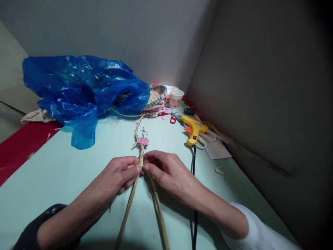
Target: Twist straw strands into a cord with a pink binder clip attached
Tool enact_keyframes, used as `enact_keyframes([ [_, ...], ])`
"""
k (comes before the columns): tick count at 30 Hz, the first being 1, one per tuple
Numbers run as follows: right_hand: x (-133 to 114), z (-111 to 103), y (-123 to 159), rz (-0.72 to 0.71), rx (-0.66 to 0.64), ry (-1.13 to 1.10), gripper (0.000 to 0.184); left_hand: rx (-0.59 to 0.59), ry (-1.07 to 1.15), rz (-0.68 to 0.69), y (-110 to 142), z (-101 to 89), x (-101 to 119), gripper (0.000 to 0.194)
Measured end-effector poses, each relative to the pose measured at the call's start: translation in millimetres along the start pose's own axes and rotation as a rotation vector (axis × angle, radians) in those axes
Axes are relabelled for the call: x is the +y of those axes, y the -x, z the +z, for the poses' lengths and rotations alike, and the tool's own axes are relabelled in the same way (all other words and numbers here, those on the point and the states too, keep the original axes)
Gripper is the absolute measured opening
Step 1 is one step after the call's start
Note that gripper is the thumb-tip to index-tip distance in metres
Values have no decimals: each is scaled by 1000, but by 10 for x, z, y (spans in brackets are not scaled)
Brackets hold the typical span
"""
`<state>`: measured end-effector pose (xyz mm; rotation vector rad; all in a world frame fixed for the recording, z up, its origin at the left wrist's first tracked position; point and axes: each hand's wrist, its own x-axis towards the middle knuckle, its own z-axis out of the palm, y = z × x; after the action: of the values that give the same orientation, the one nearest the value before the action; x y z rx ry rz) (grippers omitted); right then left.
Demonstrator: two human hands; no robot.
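Both hands meet at the lower end of a braided straw cord (142,154). My left hand (124,173) pinches the braid from the left, its thumb and fingers closed. From the right, my right hand (162,168) is closed on the same spot with thumb and fingertips. Two long loose straw strands (127,211) run down from the fingers toward me, spread apart. A pink binder clip (143,141) grips the braid just above my hands. Beyond it the finished braid curves away toward the back of the table.
A blue plastic bag (85,90) lies at back left, with a woven basket (157,95) beside it. A paper cup (176,98), red-handled scissors (171,116) and a yellow glue gun (194,130) are at right. The glue gun's black cable (195,194) passes beneath my right forearm.
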<state>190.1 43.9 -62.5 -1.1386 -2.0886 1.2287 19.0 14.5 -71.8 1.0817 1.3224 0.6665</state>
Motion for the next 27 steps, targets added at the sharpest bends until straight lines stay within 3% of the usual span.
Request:
enact_keyframes([
  [3, 75, 24, -51, 62, -227, -256, 24, 22, -96, 49, 5, 16, 11, 32],
  [8, 48, 57, -40, 35, -81, 78, 32, 126, -420, 162, 55, 29, -8, 31],
  [11, 49, 68, -47, 30, -56, 78, 36, 223, -662, 204, 107, 66, 15, 33],
  [17, 108, 111, -49, 24, -12, 8, 36, 244, -883, 201, 171, 133, 68, 31],
  [22, 94, 131, -17, -1, 20, 41, 35, 236, -885, 146, 211, 164, 93, 32],
  [27, 83, 127, -26, 1, -15, -120, 32, 230, -779, 186, 228, 218, 10, 34],
])
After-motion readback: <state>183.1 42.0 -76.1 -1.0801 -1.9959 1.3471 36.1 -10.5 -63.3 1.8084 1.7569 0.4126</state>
